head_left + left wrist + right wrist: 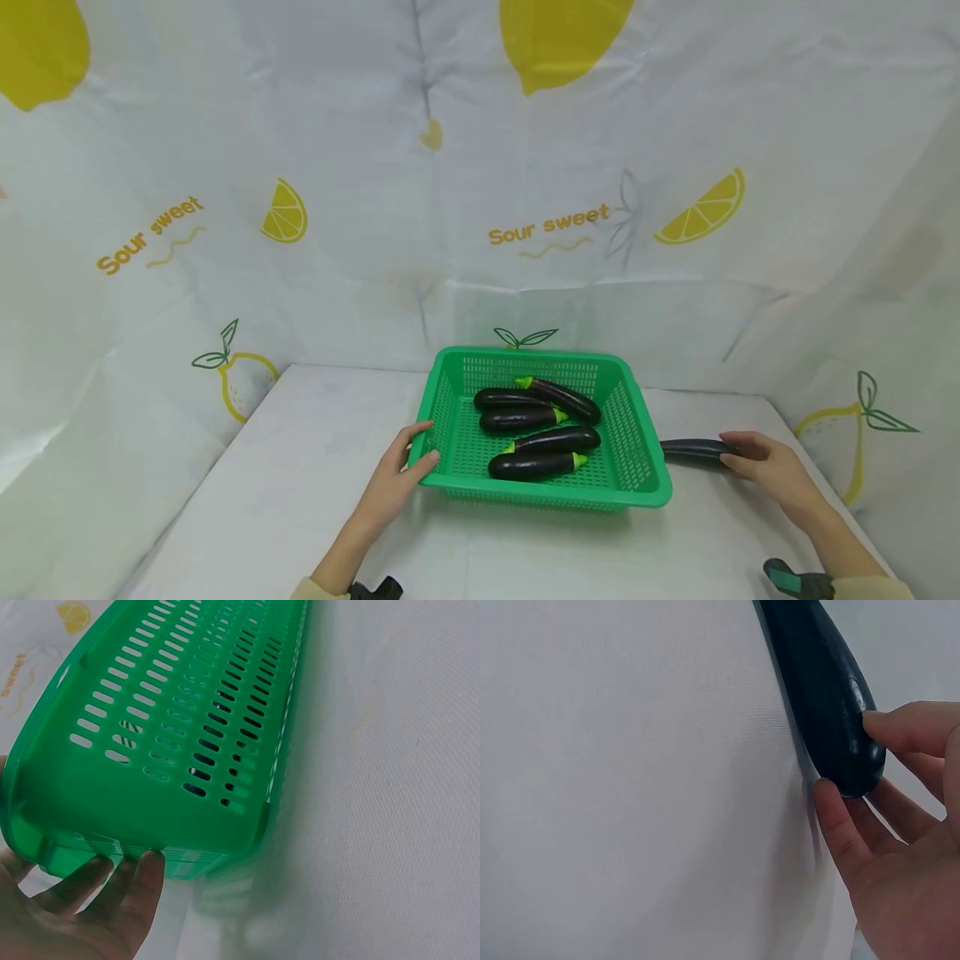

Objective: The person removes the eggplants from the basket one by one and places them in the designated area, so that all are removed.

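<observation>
A green plastic basket with slotted walls stands mid-table in the head view. Several dark purple eggplants with bright green stem ends lie inside it. At its near left corner my left hand grips the rim, thumb on top; in the left wrist view the fingers press the outer wall from below. To the basket's right, one more eggplant lies low over the table, its left end hidden behind the basket. My right hand holds its rounded end between thumb and fingers, clearly seen in the right wrist view.
A white cloth covers the table. Behind and on both sides hangs a white sheet printed with lemons and lettering. The basket's far side is close to the back sheet.
</observation>
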Motion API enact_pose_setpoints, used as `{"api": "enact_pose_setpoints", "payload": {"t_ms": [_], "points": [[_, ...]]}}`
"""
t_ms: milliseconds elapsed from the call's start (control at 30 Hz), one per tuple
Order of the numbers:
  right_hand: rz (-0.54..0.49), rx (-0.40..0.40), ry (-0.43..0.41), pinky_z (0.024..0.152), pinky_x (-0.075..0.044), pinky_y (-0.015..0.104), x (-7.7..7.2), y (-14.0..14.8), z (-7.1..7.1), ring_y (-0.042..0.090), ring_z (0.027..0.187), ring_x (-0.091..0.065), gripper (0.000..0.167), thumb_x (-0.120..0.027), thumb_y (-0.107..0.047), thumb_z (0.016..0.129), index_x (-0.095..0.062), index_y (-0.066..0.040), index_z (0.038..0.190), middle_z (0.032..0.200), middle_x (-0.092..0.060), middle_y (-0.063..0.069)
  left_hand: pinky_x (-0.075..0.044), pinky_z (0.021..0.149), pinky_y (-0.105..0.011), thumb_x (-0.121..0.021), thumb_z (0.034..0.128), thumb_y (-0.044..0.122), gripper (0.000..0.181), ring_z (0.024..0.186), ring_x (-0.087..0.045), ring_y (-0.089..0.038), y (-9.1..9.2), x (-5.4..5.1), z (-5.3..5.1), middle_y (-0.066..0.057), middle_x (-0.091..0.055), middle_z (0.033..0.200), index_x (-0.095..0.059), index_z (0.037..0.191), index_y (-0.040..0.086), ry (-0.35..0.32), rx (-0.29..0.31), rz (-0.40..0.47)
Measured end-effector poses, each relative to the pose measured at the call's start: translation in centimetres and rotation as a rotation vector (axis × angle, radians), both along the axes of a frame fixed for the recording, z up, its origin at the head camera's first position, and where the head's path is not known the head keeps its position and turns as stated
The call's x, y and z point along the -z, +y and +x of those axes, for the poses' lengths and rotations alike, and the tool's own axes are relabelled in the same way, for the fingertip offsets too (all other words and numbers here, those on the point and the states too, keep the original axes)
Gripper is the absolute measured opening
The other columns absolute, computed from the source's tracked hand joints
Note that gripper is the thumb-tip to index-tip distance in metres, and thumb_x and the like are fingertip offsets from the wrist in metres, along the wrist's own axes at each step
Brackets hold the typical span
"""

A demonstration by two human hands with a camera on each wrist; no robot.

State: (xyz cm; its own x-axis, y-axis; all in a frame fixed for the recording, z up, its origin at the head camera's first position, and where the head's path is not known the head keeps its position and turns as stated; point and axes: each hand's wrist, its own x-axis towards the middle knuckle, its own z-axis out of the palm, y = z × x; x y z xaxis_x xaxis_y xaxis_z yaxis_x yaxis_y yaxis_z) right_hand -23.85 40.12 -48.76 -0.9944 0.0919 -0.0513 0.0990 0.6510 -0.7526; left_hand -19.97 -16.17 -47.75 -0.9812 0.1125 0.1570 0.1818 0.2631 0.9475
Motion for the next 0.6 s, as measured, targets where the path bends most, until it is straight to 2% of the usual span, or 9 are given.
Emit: {"api": "enact_pose_setpoints", "payload": {"t_ms": [100, 200, 600], "points": [[-0.011, -0.012, 0.005, 0.080, -0.058, 0.027, -0.15, 0.00, 0.06, 0.055, 0.127, -0.046, 0.060, -0.070, -0.017, 0.096, -0.045, 0.014, 0.141, 0.141, -0.044, 0.040, -0.035, 0.109, -0.067, -0.063, 0.1028, 0.028, 0.052, 0.145, -0.030, -0.050, -0.04, 0.04, -0.05, -0.019, -0.032, 0.162, -0.046, 0.151, 0.018, 0.007, -0.002, -0.006], [-0.006, -0.018, 0.011, 0.078, -0.057, 0.024, -0.13, 0.03, 0.15, 0.054, 0.126, -0.048, 0.059, -0.070, -0.017, 0.097, -0.046, 0.015, 0.140, 0.140, -0.046, 0.039, -0.035, 0.109, -0.067, -0.062, 0.1031, 0.028, 0.052, 0.145, -0.031, -0.050, -0.05, 0.07, -0.11, -0.019, -0.032, 0.162, -0.046, 0.151, 0.017, 0.005, -0.004, -0.005], [0.009, 0.000, -0.023, 0.080, -0.059, 0.033, -0.26, 0.28, 0.50, 0.053, 0.121, -0.053, 0.060, -0.072, -0.018, 0.095, -0.046, 0.014, 0.139, 0.138, -0.047, 0.039, -0.037, 0.108, -0.065, -0.062, 0.1031, 0.027, 0.052, 0.144, -0.033, -0.049, -0.06, 0.12, -0.10, -0.018, -0.033, 0.161, -0.046, 0.151, 0.017, 0.006, -0.001, 0.002]]}}
